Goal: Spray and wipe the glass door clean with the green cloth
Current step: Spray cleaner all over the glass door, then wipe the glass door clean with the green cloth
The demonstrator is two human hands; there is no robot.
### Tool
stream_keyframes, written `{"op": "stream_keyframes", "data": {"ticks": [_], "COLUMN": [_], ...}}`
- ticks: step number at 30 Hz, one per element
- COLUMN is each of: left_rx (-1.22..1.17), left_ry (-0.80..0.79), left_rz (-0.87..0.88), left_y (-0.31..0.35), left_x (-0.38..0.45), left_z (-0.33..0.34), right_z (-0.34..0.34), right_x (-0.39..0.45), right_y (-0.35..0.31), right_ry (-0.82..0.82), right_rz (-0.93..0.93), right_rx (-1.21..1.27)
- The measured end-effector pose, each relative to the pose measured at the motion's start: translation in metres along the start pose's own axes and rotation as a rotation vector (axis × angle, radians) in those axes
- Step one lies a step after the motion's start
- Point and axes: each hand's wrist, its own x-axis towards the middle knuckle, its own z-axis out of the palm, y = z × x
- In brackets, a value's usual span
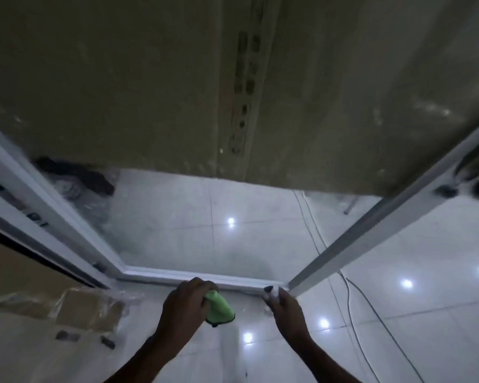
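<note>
1. The glass door (205, 233) stands straight ahead, smeared, in a white frame (194, 279).
2. The green cloth (219, 308) is bunched low beside the bottom rail, gripped by the left hand (184, 304).
3. The right hand (284, 305) is curled round a spray bottle (271, 291) near the rail's right corner.
4. Glossy white floor tiles (398, 341) lie below; cardboard (89, 308) lies at the left.

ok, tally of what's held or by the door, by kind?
Green cloth: 1, in the left hand
Spray bottle: 1, in the right hand
Glass door: 1
Cardboard sheet: 1
Floor cable: 1
Total: 5
</note>
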Motion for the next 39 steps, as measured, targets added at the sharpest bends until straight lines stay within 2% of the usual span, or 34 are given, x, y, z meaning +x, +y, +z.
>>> {"op": "stream_keyframes", "data": {"ticks": [4,13,16,19,28,34,39], "left_rx": [-0.019,-0.057,-0.071,-0.11,-0.13,-0.151,-0.203], "left_ry": [0.001,-0.039,-0.036,-0.029,-0.055,-0.085,-0.108], "left_rz": [0.03,0.172,0.179,0.149,0.116,0.105,0.054], "left_y": [-0.033,-0.114,-0.134,-0.142,-0.143,-0.145,-0.128], "left_x": [0.015,0.054,0.058,0.058,0.052,0.051,0.047], "left_z": [0.076,0.279,0.325,0.351,0.38,0.378,0.342], "right_z": [0.035,0.103,0.125,0.138,0.152,0.149,0.136], "right_x": [0.04,0.176,0.213,0.233,0.239,0.242,0.211], "right_y": [0.059,0.282,0.344,0.376,0.392,0.382,0.344], "right_ry": [0.023,0.067,0.077,0.11,0.087,0.049,0.178], "right_rz": [0.021,0.039,0.063,0.074,0.043,0.135,0.113], "right_rx": [-0.044,-0.18,-0.204,-0.218,-0.179,-0.191,-0.219]}}
